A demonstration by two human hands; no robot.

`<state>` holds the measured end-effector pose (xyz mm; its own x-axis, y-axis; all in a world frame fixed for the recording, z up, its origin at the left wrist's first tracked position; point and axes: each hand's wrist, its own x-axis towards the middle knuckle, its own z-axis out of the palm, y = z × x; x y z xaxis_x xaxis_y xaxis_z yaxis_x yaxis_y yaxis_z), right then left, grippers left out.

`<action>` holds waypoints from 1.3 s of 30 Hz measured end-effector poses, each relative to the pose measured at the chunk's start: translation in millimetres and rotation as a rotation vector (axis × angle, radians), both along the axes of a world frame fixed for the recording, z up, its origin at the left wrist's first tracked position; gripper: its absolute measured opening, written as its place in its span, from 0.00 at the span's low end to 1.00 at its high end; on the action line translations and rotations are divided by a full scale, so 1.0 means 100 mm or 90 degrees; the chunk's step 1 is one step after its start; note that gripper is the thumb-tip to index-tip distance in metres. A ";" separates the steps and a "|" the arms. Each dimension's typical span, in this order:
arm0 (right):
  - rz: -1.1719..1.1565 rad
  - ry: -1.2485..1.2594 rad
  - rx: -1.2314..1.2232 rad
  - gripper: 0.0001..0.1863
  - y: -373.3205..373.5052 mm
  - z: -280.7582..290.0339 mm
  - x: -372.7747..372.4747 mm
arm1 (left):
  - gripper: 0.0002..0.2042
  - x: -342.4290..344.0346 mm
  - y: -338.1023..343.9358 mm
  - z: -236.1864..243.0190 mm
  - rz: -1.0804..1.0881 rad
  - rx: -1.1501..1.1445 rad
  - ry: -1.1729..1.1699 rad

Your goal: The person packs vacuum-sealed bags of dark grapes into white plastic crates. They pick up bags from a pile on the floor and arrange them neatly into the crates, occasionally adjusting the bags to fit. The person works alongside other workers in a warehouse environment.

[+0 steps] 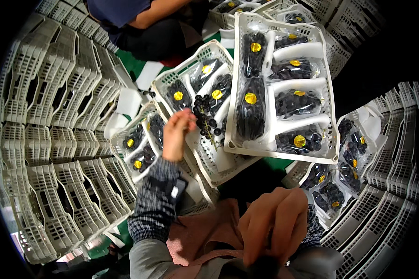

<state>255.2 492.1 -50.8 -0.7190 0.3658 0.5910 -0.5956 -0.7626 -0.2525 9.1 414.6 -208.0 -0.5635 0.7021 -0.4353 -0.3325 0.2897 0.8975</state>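
Observation:
My left hand [175,135] reaches forward over a tilted white crate [189,69], its fingers pinched at the side of a small bunch of dark grapes [206,116]. This bunch is unwrapped, with a bare greenish stem showing at its lower end. Bagged dark grapes with round gold stickers lie in the same crate, parted by white foam strips. Close in front of me, at the lower middle, my right hand [274,223] is raised with its fingers curled together. Something dark shows between those fingers, too hidden to name.
A fuller white crate [333,125] of bagged grapes overlaps the tilted one on the right. Another grape crate [125,162] stands left, with more bagged grapes [333,197] at the right. Stacked crates [56,135] wall both sides. Another person's arm [160,13] is at the top.

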 end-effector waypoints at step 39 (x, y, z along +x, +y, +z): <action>0.220 0.127 -0.110 0.30 -0.04 -0.13 -0.18 | 0.10 -0.77 0.20 -2.89 0.441 0.297 -0.513</action>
<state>236.7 487.7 -63.8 -0.6943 0.2298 0.6820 -0.3219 -0.9467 -0.0088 -67.5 434.4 -497.1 -0.5668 0.5388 -0.6233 -0.8144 -0.4807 0.3251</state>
